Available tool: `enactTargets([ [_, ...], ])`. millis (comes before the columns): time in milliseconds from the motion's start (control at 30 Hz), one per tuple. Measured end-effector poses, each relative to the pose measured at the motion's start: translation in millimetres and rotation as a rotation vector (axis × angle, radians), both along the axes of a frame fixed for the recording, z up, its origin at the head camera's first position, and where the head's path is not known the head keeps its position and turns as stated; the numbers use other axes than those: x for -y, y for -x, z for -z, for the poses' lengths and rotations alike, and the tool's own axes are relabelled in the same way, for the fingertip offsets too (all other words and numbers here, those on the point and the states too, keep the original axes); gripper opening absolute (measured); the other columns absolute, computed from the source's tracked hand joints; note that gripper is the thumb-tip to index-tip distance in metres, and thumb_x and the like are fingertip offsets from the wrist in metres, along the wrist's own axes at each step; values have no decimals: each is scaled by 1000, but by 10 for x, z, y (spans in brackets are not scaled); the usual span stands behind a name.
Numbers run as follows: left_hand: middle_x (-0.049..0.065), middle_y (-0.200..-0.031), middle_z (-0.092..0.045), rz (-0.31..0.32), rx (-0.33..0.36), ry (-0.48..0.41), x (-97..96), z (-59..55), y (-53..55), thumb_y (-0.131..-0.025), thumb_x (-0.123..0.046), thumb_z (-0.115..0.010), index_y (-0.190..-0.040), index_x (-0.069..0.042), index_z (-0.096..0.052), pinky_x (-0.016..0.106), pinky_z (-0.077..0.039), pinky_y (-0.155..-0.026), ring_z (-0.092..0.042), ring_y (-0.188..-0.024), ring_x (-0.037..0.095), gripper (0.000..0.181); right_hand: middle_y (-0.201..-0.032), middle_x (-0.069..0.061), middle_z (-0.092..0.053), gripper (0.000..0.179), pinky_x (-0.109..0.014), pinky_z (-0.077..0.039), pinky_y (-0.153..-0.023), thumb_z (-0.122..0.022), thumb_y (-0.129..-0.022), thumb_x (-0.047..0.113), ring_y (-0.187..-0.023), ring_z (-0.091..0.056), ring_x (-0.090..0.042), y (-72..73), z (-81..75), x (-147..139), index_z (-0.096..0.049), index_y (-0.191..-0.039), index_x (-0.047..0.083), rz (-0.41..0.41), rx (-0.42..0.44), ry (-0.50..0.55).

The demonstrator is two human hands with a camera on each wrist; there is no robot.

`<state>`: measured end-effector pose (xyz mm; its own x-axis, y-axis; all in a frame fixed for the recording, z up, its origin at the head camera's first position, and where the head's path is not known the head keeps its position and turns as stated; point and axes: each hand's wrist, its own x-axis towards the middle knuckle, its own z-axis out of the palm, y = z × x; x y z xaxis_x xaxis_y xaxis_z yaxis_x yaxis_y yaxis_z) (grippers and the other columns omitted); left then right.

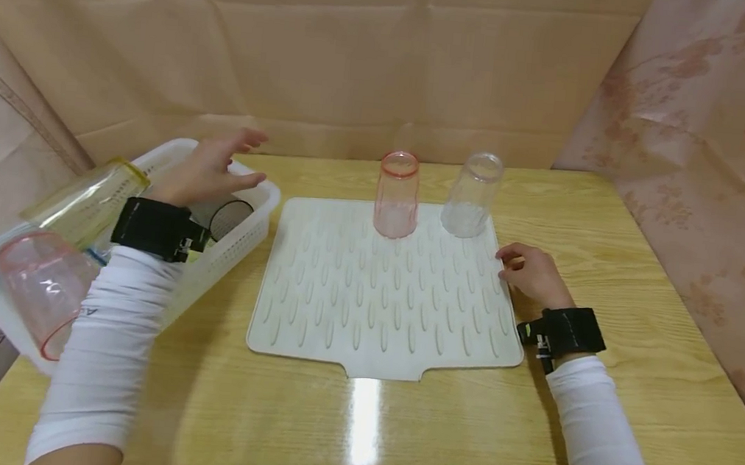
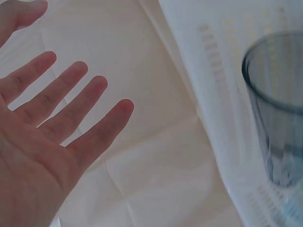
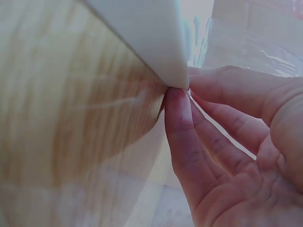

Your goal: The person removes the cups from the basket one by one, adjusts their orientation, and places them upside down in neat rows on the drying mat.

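Note:
My left hand (image 1: 208,166) hovers over the far end of a white plastic basket (image 1: 266,212), its fingers spread and holding nothing. Close by it in the basket is a grey tumbler (image 2: 279,127). A yellow tumbler (image 1: 86,196) and a pink tumbler (image 1: 42,281) lie tilted in the basket, partly behind my left arm. With thumb and fingertips, my right hand (image 1: 538,276) pinches the right edge of a white ridged draining board (image 1: 372,314). Upside down at the board's back stand another pink tumbler (image 1: 398,198) and a clear tumbler (image 1: 473,197).
The basket stands left of the board on a wooden table (image 1: 275,431). Beige cloth (image 1: 334,59) hangs behind the table, and a flowered cloth (image 1: 714,129) borders it on the right.

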<state>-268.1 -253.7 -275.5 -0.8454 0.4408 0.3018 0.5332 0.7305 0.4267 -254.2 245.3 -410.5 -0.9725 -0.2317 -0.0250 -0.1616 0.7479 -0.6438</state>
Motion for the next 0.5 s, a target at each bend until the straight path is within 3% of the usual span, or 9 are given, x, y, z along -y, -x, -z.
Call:
enactTargets([
  [233, 28, -126, -48, -32, 2, 17, 166, -160, -162, -80, -7, -66, -126, 5, -45, 60, -38, -88, -46, -110, 45, 51, -112, -27, -56, 29, -53, -50, -79, -58, -84, 2, -98, -55, -41, -13, -41, -14, -55, -112, -4, -2, 2, 10],
  [500, 29, -126, -47, -47, 17, 35, 275, -221, -276, -82, -9, -65, -126, 5, -45, 63, -37, -86, -44, -109, 47, 51, -112, -28, -56, 29, -54, -50, -80, -58, -84, 2, -99, -55, -43, 8, -29, -30, -55, -113, -5, -9, 20, 11],
])
